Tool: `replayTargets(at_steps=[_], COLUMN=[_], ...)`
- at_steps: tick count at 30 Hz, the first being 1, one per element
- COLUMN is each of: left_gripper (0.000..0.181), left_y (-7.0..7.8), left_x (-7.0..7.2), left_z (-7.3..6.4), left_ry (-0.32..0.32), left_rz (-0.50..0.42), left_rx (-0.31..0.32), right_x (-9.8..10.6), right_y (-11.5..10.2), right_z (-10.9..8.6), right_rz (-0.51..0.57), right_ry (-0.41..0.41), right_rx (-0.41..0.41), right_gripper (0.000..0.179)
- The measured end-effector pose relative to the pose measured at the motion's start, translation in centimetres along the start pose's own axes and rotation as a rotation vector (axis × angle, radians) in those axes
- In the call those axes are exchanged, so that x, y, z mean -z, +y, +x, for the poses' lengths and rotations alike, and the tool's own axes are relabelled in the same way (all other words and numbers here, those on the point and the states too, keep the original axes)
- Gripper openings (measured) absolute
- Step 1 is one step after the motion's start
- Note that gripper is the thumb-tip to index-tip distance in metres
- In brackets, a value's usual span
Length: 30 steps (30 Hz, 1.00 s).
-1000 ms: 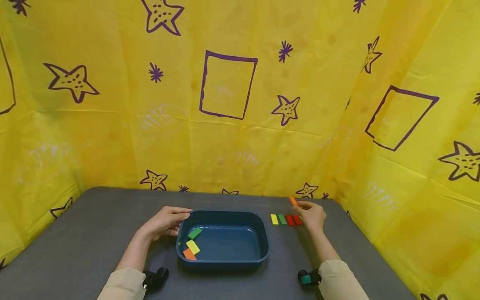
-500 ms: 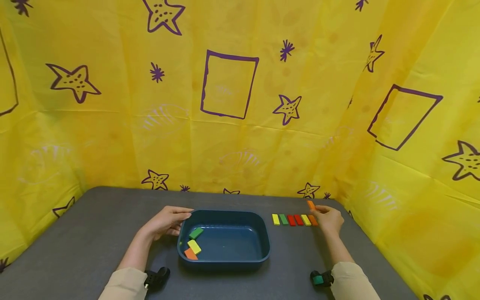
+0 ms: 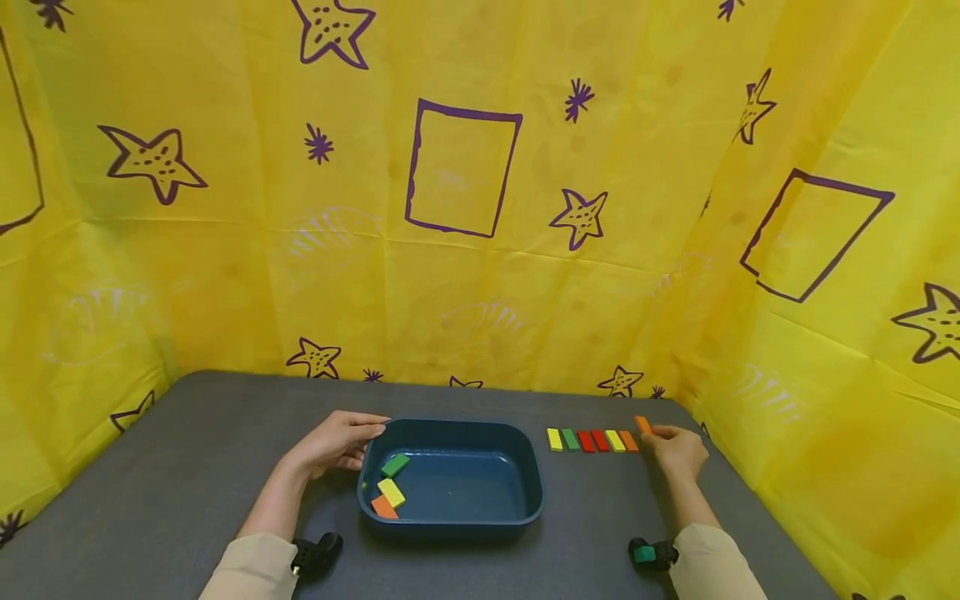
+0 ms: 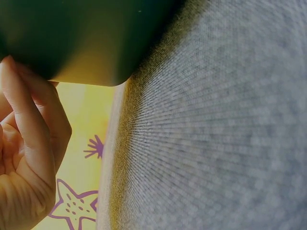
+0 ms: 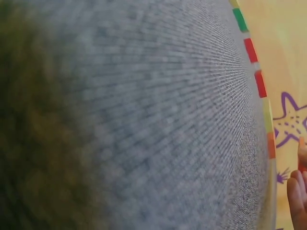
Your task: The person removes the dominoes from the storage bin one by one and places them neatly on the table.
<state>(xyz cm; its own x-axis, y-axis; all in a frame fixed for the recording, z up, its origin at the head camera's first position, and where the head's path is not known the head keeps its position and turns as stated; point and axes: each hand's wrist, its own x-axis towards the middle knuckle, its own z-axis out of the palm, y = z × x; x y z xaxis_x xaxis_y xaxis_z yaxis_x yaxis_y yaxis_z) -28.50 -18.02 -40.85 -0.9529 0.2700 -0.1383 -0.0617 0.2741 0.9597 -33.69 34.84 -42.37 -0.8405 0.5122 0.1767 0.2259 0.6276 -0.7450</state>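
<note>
Where the dark tabletop runs nearest my head camera, I see a beige left sleeve and a beige right sleeve reaching forward, with a black left wrist unit and a black right wrist unit at their inner sides. Just beyond, a dark blue container sits upright near the middle. Along its left end I count three loose pieces: an orange tile at the near corner, a yellow tile just behind it, and a green tile farther back.

At the container's far left corner, my left hand holds the wall, thumb at the rim and other fingers bent against the outside. Off to the right, a row of separate pieces lies flat; from left to right I read a yellow block, a green block, two red blocks, a second yellow block and an orange block. My right hand pinches another orange piece, tilted, just past the row's right end; I can't tell whether it touches the surface. Behind everything hangs a yellow curtain printed with purple starfish and frames.
</note>
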Motion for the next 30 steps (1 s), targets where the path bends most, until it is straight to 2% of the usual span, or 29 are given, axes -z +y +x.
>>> replayTargets(at_steps=[5, 11, 20, 30], left_gripper=[0.051, 0.053, 0.053, 0.053], left_y=[0.0, -0.2, 0.0, -0.2], left_x=[-0.1, 0.0, 0.0, 0.0], left_z=[0.0, -0.1, -0.2, 0.0], left_ry=[0.015, 0.000, -0.012, -0.002], left_rz=[0.001, -0.002, -0.010, 0.006], left_rx=[0.009, -0.002, -0.006, -0.017], right_x=[0.1, 0.0, -0.1, 0.1], right_y=[0.7, 1.5, 2.2, 1.9], right_z=[0.0, 0.2, 0.4, 0.4], right_rz=[-0.049, -0.094, -0.102, -0.126], right_ry=[-0.015, -0.045, -0.055, -0.101], right_rx=[0.027, 0.063, 0.061, 0.062], right_gripper=[0.038, 0.035, 0.032, 0.033])
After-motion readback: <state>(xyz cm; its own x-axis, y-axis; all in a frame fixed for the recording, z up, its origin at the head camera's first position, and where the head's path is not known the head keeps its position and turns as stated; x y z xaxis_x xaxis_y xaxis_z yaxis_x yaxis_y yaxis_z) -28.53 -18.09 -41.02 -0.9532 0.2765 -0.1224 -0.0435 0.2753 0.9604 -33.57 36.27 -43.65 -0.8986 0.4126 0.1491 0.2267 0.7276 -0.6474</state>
